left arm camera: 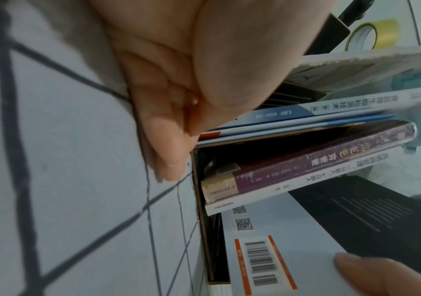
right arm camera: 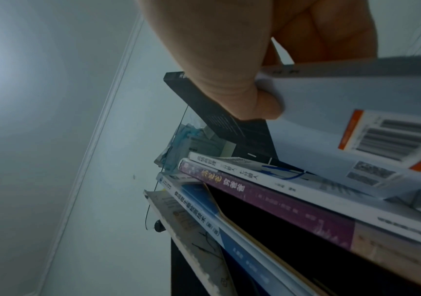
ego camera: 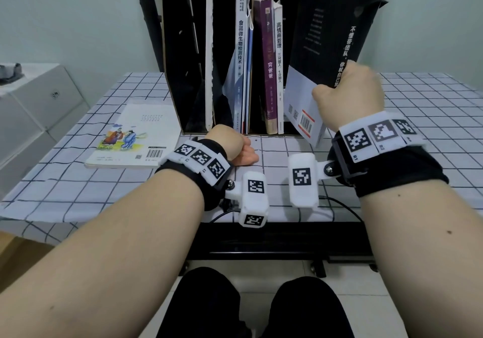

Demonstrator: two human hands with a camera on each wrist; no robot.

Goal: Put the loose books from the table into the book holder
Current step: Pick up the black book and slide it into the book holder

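Our right hand (ego camera: pixel 349 97) is clamped on the black-and-white paperback (ego camera: pixel 321 60), thumb on the back cover and fingers around the spine side. We hold it upright but tilted, its lower corner just above the tabletop (ego camera: pixel 431 97) at the front right of the black book holder (ego camera: pixel 177 50). We judge that the tilt lets the bottom edge enter first the free gap beside the white-spined book (ego camera: pixel 279 66).

Our left hand (ego camera: pixel 235 147) rests on the checked cloth, directly before the holder's front edge. Its fingers are curled loosely and hold nothing; probably it stays there to steady the holder. One loose book remains: the illustrated paperback (ego camera: pixel 130 136), flat on the cloth near the left front corner of the holder.

The head view alone shows this remaining book and both wrists. The left wrist view shows what the head view hides: the left fingertips (left arm camera: pixel 171 164) touch the cloth right at the holder's base, and a roll of yellow tape (left arm camera: pixel 376 34) lies behind. The right wrist view shows the thumb (right arm camera: pixel 262 100) pressed on the cover, and the purple book (right arm camera: pixel 267 200) leaning against its neighbour.
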